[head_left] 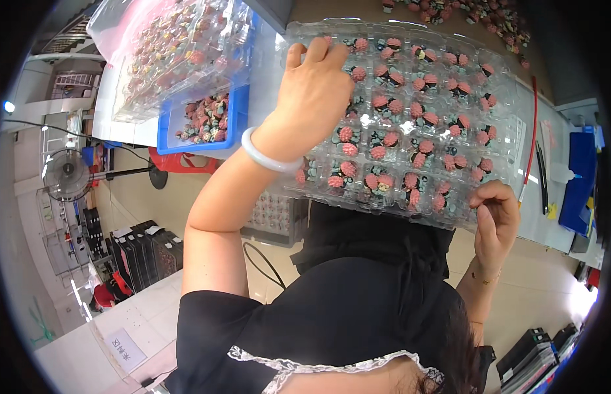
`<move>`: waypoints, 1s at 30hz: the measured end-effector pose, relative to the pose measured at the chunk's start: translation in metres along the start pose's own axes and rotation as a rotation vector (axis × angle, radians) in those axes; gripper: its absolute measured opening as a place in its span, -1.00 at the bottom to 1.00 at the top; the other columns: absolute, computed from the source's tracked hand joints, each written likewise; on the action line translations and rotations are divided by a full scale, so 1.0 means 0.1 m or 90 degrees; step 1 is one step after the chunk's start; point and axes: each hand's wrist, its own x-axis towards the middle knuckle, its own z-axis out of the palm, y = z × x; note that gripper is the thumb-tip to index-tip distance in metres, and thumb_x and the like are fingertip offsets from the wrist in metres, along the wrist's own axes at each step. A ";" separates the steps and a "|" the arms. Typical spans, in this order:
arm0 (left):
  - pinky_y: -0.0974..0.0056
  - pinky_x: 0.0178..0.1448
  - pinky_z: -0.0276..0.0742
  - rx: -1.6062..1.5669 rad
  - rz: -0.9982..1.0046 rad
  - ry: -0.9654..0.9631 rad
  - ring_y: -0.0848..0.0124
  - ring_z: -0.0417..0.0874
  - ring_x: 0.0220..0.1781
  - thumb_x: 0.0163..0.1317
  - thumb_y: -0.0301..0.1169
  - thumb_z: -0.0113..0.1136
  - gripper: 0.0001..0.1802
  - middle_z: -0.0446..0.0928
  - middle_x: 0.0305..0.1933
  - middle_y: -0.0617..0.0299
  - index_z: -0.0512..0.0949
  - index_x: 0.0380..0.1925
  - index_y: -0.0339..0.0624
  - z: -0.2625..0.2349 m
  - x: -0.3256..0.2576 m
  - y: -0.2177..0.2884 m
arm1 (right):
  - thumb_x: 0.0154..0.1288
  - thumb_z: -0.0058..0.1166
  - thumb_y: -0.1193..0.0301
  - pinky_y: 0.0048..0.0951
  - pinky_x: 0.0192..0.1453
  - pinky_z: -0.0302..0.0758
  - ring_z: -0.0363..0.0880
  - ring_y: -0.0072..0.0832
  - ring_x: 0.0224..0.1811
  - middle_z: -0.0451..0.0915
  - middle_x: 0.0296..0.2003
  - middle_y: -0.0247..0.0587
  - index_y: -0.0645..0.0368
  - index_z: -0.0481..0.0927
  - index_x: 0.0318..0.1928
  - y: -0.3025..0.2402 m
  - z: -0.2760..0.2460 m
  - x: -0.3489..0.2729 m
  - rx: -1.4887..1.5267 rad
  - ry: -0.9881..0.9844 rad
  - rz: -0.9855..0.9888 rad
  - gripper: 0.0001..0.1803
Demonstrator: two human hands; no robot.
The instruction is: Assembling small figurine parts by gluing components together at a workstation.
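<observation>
Two bare, curled hands span the diagonal of the clear, compartmented plastic tray (405,126), left hand (316,88) far-left, right hand (497,213) near-right, whether clamped I cannot tell.

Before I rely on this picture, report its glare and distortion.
Head view: white glare spots on the clear tray; head view: a washed-out bright patch near the right rim; head view: fisheye bending toward the edges, with the corners black.
</observation>
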 end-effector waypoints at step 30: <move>0.21 0.12 0.18 -0.045 0.192 -0.026 0.28 0.30 -0.08 -0.26 -0.48 0.16 -0.86 0.36 -0.27 0.26 0.59 -0.58 -0.07 0.02 0.08 -0.14 | 0.00 -0.10 0.62 -0.60 -0.26 0.28 0.34 -0.57 -0.38 0.37 -0.41 -0.23 0.33 0.39 -0.33 -0.04 0.05 0.00 -0.040 0.013 0.007 -0.85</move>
